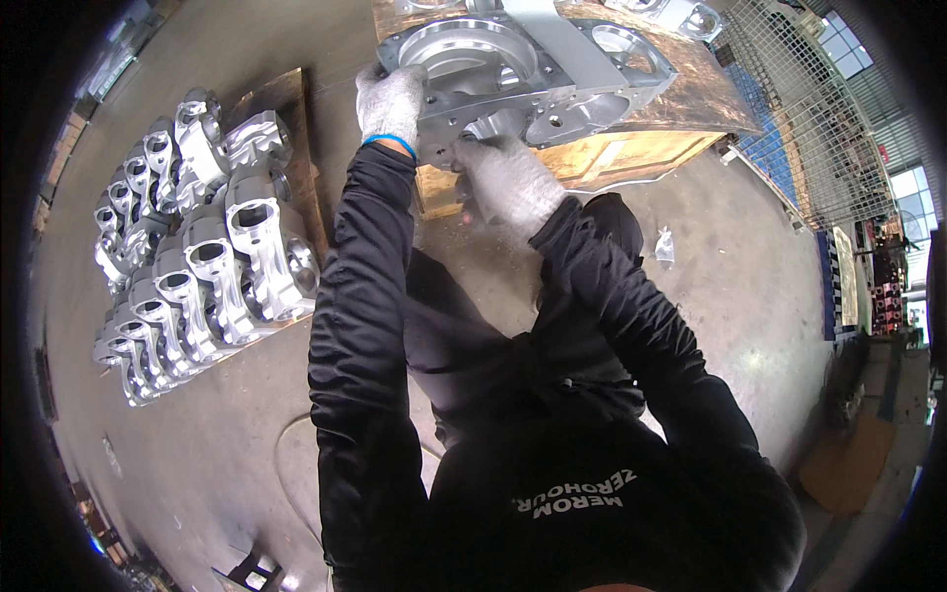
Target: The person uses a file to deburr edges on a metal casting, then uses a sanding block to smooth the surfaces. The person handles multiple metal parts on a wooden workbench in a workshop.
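A large grey machined metal casting (582,104), with a wide round bore and bolt holes along its flange, rests on a wooden bench in front of me. My left hand (390,104), in a pale knit glove with a blue cuff, grips the casting's left edge beside the big bore. Lower and to the right, my gloved right hand (508,183) is closed just below the casting's near face, close to a smaller opening. It is slightly blurred. Something dark shows at its fingers, but I cannot make out what it is.
On the left, several similar silver castings (178,276) stand in rows on a wooden pallet (308,148). The worn wooden bench (691,89) has another casting at its far right. A wire mesh fence (789,118) stands to the right. A hose (281,464) lies on the concrete floor.
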`<control>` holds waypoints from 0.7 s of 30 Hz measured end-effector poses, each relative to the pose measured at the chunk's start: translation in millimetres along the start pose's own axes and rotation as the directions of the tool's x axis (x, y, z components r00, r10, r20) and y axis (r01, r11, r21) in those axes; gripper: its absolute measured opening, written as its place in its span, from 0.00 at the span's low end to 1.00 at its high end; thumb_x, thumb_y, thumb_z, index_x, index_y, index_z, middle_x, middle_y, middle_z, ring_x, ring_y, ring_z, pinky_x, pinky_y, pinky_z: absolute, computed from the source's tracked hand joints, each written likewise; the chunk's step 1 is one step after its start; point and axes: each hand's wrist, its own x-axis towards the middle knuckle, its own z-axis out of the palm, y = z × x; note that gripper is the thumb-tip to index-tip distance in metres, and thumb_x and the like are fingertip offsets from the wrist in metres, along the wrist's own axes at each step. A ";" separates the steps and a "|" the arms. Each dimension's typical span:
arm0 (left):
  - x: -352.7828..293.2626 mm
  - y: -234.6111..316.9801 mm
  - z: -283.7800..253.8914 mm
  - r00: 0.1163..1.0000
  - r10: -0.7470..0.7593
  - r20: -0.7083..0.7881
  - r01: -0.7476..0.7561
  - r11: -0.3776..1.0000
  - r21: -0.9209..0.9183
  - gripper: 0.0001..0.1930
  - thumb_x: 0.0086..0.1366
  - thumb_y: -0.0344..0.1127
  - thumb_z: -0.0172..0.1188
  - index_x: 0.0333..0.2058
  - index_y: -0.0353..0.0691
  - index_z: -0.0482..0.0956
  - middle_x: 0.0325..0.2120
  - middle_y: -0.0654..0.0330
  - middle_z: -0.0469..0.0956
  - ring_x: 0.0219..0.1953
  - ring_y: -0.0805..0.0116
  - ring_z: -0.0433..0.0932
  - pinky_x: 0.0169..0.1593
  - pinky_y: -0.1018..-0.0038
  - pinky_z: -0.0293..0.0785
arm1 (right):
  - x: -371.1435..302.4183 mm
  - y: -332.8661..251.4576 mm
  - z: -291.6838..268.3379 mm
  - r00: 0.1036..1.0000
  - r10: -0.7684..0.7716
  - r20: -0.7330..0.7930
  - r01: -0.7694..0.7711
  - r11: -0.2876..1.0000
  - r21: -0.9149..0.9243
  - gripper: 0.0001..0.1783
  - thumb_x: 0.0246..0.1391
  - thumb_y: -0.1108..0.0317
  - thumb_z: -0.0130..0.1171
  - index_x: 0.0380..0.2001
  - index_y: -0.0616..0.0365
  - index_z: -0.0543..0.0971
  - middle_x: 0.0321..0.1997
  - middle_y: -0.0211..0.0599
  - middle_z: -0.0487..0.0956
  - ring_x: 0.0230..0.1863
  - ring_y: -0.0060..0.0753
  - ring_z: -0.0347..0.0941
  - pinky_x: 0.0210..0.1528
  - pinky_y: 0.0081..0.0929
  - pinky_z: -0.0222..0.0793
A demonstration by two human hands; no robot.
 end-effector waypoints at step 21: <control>28.3 -23.8 -5.6 0.991 0.121 -0.058 -0.109 0.979 0.172 0.23 0.52 0.42 0.70 0.43 0.31 0.81 0.37 0.52 0.82 0.39 0.63 0.80 0.47 0.70 0.74 | 10.9 -14.8 -136.0 0.971 -0.154 0.184 0.217 0.891 -0.399 0.20 0.71 0.53 0.52 0.43 0.61 0.81 0.22 0.29 0.78 0.17 0.20 0.75 0.20 0.19 0.71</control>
